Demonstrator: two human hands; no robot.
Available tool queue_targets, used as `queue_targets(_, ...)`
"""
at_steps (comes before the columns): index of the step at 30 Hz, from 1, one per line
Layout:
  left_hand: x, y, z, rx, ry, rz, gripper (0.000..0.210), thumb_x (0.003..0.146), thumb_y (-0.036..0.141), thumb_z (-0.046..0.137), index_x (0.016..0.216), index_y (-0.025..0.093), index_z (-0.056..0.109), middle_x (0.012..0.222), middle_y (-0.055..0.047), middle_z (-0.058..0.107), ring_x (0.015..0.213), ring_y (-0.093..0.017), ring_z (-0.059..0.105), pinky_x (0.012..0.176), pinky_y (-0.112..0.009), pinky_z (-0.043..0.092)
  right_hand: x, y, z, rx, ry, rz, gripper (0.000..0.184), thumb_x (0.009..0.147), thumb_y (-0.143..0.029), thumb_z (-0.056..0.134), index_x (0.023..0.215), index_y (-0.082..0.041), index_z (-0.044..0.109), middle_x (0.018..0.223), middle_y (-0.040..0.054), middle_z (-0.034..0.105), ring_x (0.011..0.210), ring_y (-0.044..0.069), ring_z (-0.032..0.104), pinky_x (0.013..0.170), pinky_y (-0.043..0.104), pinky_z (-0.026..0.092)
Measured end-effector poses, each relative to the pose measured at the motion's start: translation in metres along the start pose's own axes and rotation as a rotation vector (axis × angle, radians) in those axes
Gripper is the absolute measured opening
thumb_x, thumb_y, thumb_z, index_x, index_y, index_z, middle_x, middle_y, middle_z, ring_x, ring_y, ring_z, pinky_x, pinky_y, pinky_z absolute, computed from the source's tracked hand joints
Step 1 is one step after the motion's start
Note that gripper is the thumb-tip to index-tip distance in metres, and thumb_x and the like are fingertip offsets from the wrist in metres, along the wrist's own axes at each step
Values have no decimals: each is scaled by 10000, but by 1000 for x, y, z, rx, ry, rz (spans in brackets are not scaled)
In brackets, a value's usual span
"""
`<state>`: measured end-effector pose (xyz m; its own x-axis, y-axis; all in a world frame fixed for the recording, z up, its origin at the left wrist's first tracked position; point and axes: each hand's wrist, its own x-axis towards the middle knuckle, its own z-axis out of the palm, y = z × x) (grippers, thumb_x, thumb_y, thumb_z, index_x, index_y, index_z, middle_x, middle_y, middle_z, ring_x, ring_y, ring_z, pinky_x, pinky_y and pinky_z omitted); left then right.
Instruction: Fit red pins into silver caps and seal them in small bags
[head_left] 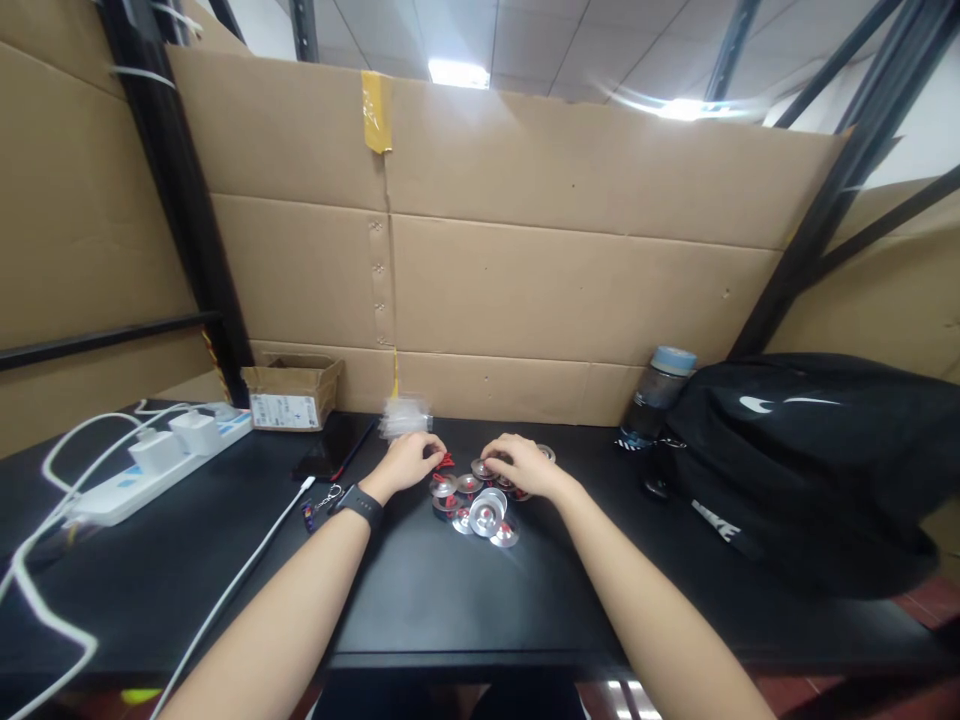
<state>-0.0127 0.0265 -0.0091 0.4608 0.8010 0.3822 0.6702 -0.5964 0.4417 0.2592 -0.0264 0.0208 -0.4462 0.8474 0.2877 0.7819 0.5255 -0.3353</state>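
Observation:
On the black tabletop lies a loose pile of shiny round metal discs with red centres, several of them overlapping. At the pile's left edge my left hand is closed, its fingertips at a small red piece. My right hand reaches over the back of the pile, thumb and fingers closed on one metal disc. Part of the pile is hidden under that hand. Behind my left hand sits a small stack of clear plastic bags.
To the left are a white power strip with cables, an open cardboard box, a dark phone and a keychain. A water bottle and black backpack stand right. Cardboard walls enclose the back.

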Motion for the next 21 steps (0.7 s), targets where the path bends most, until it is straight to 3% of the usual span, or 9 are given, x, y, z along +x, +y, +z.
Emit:
queue_targets(5, -1, 4, 4, -19, -7, 8, 204, 865, 283, 613, 1017, 236, 741, 1071, -41, 760, 1002, -222, 695, 911, -306, 508, 0, -21, 15, -142, 13, 58, 146, 950, -332, 619, 1020, -276, 735, 1026, 44, 725, 1014, 239, 623, 899, 389, 339)
queue_targets(12, 0, 11, 6, -28, 32, 56, 192, 865, 257, 619, 1010, 219, 739, 1056, -54, 754, 1005, -237, 686, 927, -340, 505, 6, -14, 17, -142, 113, 122, 191, 904, -148, 588, 947, -245, 747, 990, 34, 766, 962, 219, 653, 882, 346, 381)
queue_targets(15, -1, 20, 4, -56, 52, 85, 181, 886, 258, 602, 994, 214, 742, 1039, -50, 756, 988, -232, 687, 913, -338, 505, 8, -12, 18, -9, 211, 131, 196, 886, -149, 595, 983, -239, 740, 920, 23, 765, 862, 193, 662, 824, 312, 433)
queue_targets(18, -3, 34, 3, -137, 65, 115, 184, 914, 289, 592, 997, 219, 740, 1037, -39, 757, 961, -214, 694, 884, -316, 508, 9, -12, 18, 260, 328, 107, 152, 860, -180, 624, 964, -213, 729, 838, 17, 751, 753, 167, 657, 737, 280, 473)
queue_targets(21, -5, 49, 4, -226, 89, 136, 178, 921, 320, 609, 996, 214, 731, 1037, -34, 757, 951, -201, 697, 875, -299, 507, 10, -14, 19, 438, 376, 102, 140, 840, -221, 650, 960, -199, 719, 849, 26, 751, 774, 169, 677, 696, 272, 483)
